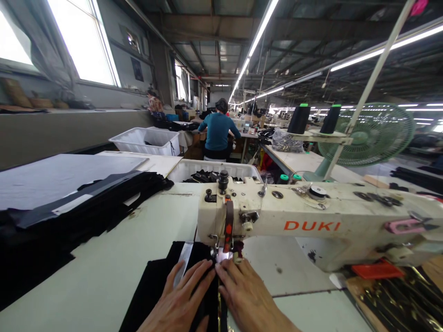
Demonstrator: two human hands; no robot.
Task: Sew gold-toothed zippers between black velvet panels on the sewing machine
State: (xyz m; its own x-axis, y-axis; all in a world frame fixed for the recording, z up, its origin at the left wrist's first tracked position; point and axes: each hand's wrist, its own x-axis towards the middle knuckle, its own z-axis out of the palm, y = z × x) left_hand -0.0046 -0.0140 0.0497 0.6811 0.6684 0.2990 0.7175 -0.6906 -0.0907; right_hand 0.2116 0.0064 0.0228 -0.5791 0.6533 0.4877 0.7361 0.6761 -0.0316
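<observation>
A white sewing machine [263,221] marked DUKI stands before me, its lit needle area [224,254] just beyond my fingertips. My left hand [188,288] lies flat with fingers stretched on a black fabric piece [145,290], left of the needle. Across that fabric runs a pale strip [185,258], partly under my left fingers. My right hand [244,290] rests with fingers extended close to the presser foot, its fingertips nearly meeting the left ones. Between the hands runs a black strip with a gold line [219,306], like a zipper; its far end is hidden.
A stack of black fabric [114,203] lies at left beside a grey-white board [69,177]. Gold-edged black strips [398,299] fill the lower right near a red tray [377,269]. Behind are a white bin [148,140], a green fan [367,133] and a seated person [218,131].
</observation>
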